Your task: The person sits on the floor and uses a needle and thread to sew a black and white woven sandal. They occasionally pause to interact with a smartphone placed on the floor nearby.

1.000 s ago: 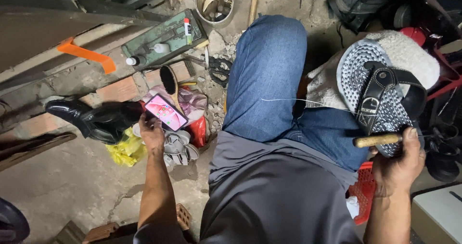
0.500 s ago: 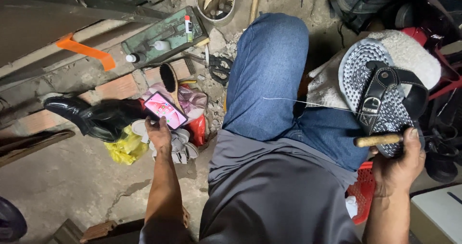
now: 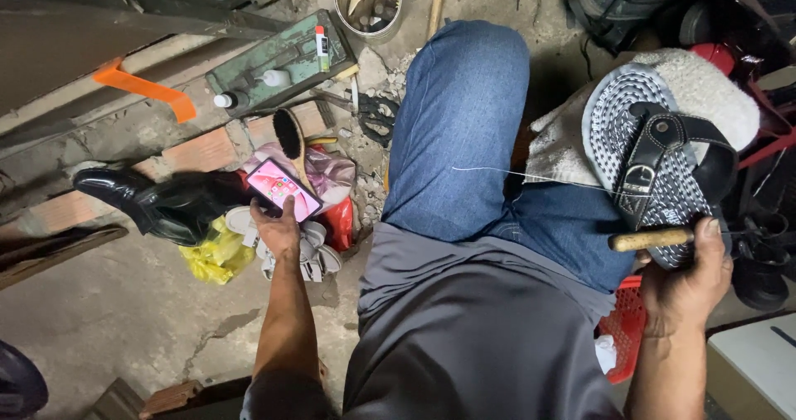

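While the person sits with a blue-jeaned knee [image 3: 456, 130] raised at centre, a sandal [image 3: 655, 163] with a white studded sole and black buckled strap lies sole-up on a fleecy pad [image 3: 705, 80] over the right thigh, just above the right hand [image 3: 688, 283]. That hand is closed around a wooden tool handle [image 3: 651, 239], which touches the sandal's lower edge; a thin thread [image 3: 514, 174] runs from the sandal leftward across the knee. On the floor, well apart from the sandal, a black leather shoe [image 3: 157, 204] rests beside a yellow bag [image 3: 217, 256]. Nearer the knee, the left hand [image 3: 278, 229] holds a smartphone [image 3: 284, 189] with a lit pink screen, fingers curled beneath it, just above a shoe brush [image 3: 290, 138].
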